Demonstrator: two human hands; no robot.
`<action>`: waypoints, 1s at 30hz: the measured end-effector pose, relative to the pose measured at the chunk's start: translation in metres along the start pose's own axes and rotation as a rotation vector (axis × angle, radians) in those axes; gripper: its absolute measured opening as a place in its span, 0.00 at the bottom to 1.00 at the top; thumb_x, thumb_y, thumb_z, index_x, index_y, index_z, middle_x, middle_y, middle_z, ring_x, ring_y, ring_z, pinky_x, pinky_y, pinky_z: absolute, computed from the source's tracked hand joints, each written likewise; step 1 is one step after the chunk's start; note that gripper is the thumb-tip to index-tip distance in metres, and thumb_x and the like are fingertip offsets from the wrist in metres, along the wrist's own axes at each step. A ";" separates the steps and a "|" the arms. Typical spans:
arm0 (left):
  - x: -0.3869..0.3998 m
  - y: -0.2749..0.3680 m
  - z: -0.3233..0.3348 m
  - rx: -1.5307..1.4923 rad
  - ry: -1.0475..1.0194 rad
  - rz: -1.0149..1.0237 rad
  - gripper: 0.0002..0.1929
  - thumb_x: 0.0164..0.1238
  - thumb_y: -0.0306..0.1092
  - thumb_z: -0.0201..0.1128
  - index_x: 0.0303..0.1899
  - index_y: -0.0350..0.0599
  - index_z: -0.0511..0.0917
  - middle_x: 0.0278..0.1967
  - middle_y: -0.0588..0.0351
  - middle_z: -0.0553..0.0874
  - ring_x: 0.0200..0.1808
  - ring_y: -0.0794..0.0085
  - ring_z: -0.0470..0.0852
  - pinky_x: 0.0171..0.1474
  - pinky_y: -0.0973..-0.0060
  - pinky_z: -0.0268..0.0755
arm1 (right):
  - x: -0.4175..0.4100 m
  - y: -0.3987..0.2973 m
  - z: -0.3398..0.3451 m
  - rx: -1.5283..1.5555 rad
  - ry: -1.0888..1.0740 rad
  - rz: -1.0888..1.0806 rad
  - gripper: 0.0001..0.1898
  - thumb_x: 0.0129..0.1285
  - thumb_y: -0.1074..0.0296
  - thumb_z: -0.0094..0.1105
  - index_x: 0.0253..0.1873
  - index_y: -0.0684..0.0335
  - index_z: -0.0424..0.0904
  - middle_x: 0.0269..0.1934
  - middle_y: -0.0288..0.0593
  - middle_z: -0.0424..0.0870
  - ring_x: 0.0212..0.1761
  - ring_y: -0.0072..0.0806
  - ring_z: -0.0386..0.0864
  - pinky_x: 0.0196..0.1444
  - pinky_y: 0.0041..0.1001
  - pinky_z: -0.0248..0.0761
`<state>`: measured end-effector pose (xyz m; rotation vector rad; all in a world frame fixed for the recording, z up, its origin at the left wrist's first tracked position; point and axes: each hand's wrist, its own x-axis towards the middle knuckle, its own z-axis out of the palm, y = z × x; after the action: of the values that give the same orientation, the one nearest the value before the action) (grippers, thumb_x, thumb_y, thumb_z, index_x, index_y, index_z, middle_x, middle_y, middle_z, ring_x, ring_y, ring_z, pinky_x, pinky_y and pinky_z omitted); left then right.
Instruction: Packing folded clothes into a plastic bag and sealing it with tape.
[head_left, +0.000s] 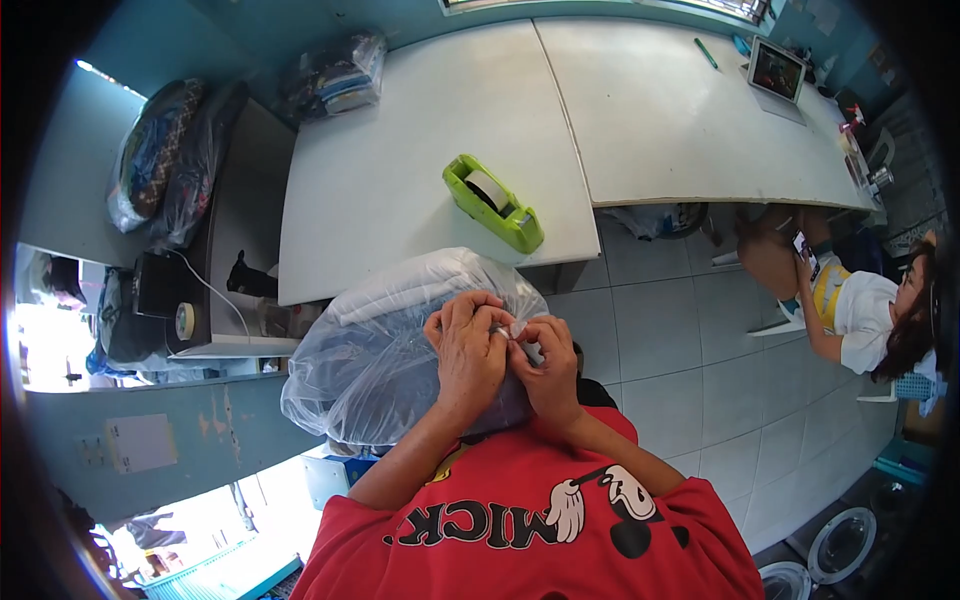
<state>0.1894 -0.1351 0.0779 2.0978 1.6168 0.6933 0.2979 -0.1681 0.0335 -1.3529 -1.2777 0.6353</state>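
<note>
A clear plastic bag filled with folded laundry, white cloth on top and bluish cloth below, rests against my body at the table's near edge. My left hand and my right hand meet at the bag's right side. The fingertips of both pinch the gathered, twisted plastic at its neck, where a whitish bit shows between them. Just beyond the bag, a lime-green tape dispenser with a roll of tape stands on the white table.
Bagged clothes lie at the table's back left; more bagged bedding is on the left. A tablet and a green pen are at the far right. A seated person holds a phone at right. Front-loading washer doors show lower right.
</note>
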 end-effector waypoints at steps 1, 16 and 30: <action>0.000 0.000 0.000 0.000 -0.006 0.003 0.07 0.53 0.27 0.57 0.34 0.45 0.79 0.47 0.59 0.76 0.55 0.67 0.69 0.59 0.63 0.49 | 0.001 0.000 0.000 -0.014 -0.019 -0.001 0.09 0.48 0.78 0.63 0.34 0.64 0.73 0.35 0.44 0.75 0.41 0.39 0.73 0.45 0.32 0.67; 0.006 -0.001 -0.023 0.146 -0.022 0.195 0.05 0.51 0.30 0.63 0.31 0.49 0.82 0.41 0.60 0.77 0.50 0.68 0.71 0.54 0.64 0.50 | 0.005 0.003 0.004 -0.230 -0.104 -0.171 0.11 0.47 0.77 0.58 0.36 0.66 0.67 0.36 0.49 0.71 0.40 0.44 0.70 0.44 0.38 0.66; 0.012 -0.010 -0.031 0.147 -0.095 0.339 0.04 0.53 0.32 0.66 0.32 0.51 0.82 0.40 0.61 0.77 0.49 0.68 0.72 0.55 0.64 0.51 | 0.012 -0.001 -0.003 -0.347 -0.093 -0.230 0.13 0.45 0.73 0.58 0.38 0.65 0.69 0.38 0.48 0.72 0.42 0.43 0.71 0.44 0.37 0.64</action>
<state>0.1653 -0.1207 0.0978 2.5044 1.3102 0.5808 0.3033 -0.1587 0.0386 -1.4366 -1.6466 0.3285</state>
